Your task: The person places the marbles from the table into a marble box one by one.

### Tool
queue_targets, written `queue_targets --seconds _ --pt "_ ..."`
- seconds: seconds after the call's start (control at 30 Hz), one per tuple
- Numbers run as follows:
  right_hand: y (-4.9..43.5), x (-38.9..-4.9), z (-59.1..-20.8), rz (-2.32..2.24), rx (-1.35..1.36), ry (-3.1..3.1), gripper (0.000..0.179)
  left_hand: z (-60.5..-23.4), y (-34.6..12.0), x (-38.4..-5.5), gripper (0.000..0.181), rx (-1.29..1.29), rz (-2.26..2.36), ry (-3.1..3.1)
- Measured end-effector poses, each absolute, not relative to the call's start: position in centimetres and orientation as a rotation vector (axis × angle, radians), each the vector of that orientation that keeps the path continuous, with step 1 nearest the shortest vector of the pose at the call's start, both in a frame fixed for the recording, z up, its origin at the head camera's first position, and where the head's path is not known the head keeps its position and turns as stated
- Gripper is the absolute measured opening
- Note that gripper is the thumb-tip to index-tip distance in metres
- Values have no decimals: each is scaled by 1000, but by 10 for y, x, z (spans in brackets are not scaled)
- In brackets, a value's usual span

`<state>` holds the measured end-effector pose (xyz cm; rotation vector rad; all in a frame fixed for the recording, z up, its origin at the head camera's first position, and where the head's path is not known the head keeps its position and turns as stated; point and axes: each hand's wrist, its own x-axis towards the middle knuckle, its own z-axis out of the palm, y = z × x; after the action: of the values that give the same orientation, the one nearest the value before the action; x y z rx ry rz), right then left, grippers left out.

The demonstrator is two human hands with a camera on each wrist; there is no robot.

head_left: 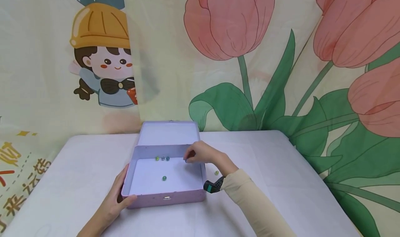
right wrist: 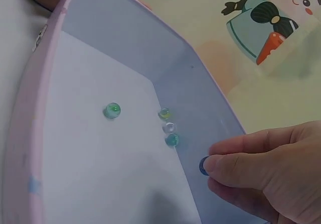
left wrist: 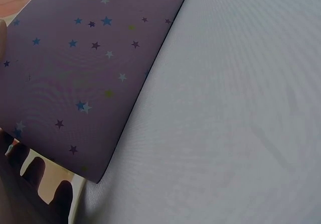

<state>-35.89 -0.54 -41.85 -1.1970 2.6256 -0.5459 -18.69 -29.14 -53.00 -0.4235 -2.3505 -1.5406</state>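
- Left hand [head_left: 110, 203] grips the near left corner of the box [head_left: 143, 201].
- Right of that grip, inside: a green marble [head_left: 164, 178], and three marbles [head_left: 163, 158] along the back wall [head_left: 165, 151].
- Right hand [head_left: 201, 152] pinches a dark marble [right wrist: 202, 166] inside the box, its colour hard to tell.
- A slack pinch could drop it; right of that grip, a loose marble [head_left: 216, 173] might roll if brushed.
- Held marble looks round, pointing nowhere; the box's long axis runs left to right, clasp [head_left: 167, 197] nearside.

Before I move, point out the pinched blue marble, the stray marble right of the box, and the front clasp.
Pinched blue marble [right wrist: 202, 165], right wrist view: its exposed edge.
Stray marble [head_left: 217, 172], head view: middle of its visible surface.
Front clasp [head_left: 167, 198], head view: its metal face.
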Motion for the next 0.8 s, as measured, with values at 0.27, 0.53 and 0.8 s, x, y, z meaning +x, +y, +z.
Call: queue_targets --seconds 0.27,0.53,0.8 --pt "-18 -361 -420 -479 -1175 2598 7 -530 -293 -188 91 -438 -1554 -2355" --pt "-31 -363 -426 -344 -1203 2614 6 -529 -294 -188 91 -426 -1562 -2360" --pt "-41 -366 -437 -277 -1246 2615 4 -528 -293 -186 91 -441 -1589 -2351"
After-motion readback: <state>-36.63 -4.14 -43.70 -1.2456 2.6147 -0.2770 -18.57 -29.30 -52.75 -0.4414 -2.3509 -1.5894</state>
